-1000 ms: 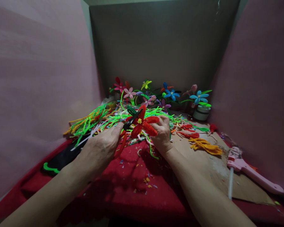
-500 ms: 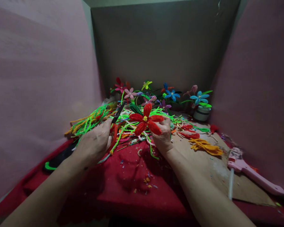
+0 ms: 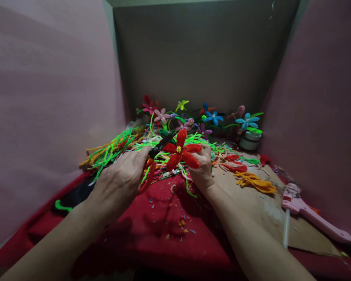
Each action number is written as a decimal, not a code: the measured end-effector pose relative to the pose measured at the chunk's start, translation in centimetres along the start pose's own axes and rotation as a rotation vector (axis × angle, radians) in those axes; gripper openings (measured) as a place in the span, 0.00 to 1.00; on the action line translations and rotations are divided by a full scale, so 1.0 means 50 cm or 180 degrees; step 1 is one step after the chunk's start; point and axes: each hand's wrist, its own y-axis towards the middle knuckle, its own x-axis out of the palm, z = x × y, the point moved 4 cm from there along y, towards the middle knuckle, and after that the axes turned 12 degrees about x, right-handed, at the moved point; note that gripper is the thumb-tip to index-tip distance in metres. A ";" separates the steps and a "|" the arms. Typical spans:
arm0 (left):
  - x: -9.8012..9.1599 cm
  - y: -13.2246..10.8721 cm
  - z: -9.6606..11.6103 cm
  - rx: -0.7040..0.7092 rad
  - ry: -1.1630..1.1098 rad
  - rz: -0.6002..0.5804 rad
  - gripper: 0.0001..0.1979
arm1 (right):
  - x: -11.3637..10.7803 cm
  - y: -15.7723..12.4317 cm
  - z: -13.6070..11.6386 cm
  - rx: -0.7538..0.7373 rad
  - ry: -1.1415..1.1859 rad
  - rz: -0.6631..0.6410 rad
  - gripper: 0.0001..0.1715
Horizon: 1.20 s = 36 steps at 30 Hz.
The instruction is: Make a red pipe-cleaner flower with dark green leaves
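Note:
My left hand (image 3: 121, 175) is closed around the red handles of a pair of scissors (image 3: 159, 147). Their dark blades point up and to the right, passing in front of the flower's upper left petal. A red pipe-cleaner flower (image 3: 189, 158) with several fuzzy petals and a yellow centre faces me. My right hand (image 3: 203, 168) is closed behind its right petals, holding it; the stem is hidden. Dark green fuzzy leaves (image 3: 165, 134) show behind the blades. Whether the blades touch the petal I cannot tell.
Loose pipe cleaners (image 3: 112, 146) in green, orange and white lie piled behind my hands. Finished flowers (image 3: 213, 117) stand along the back, near a small jar (image 3: 250, 140). On cardboard (image 3: 266, 212) at right are orange pipe cleaners (image 3: 256, 182) and a pink glue gun (image 3: 310, 214). Scraps litter the red cloth (image 3: 163, 244).
My left hand has turned the scissors rightward, bringing the blades from upright beside the flower to across its upper left petal. The flower and my right hand have barely moved.

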 end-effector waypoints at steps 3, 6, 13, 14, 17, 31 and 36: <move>-0.008 0.002 0.004 0.0176 0.0245 -0.0086 0.23 | 0.000 0.000 -0.003 -0.0040 0.0020 0.0029 0.08; -0.016 0.001 0.006 0.0300 0.0436 -0.0053 0.23 | -0.001 0.000 -0.005 -0.0089 0.0055 0.0059 0.08; -0.020 0.003 0.010 0.0289 0.0666 -0.0048 0.23 | -0.002 0.000 -0.006 -0.0081 0.0062 0.0010 0.07; -0.020 0.004 0.010 0.0276 0.0686 -0.0043 0.23 | -0.002 0.000 -0.006 -0.0092 0.0084 0.0006 0.07; -0.019 0.006 0.009 0.0267 0.0718 -0.0034 0.22 | -0.002 0.001 -0.006 -0.0093 0.0121 -0.0031 0.07; 0.001 -0.007 0.002 0.0125 0.0117 -0.0094 0.24 | -0.002 0.000 -0.009 -0.0202 0.0067 -0.0023 0.06; 0.003 -0.008 0.001 0.0140 0.0042 -0.0180 0.22 | -0.003 -0.001 -0.010 -0.0256 0.0022 0.0018 0.05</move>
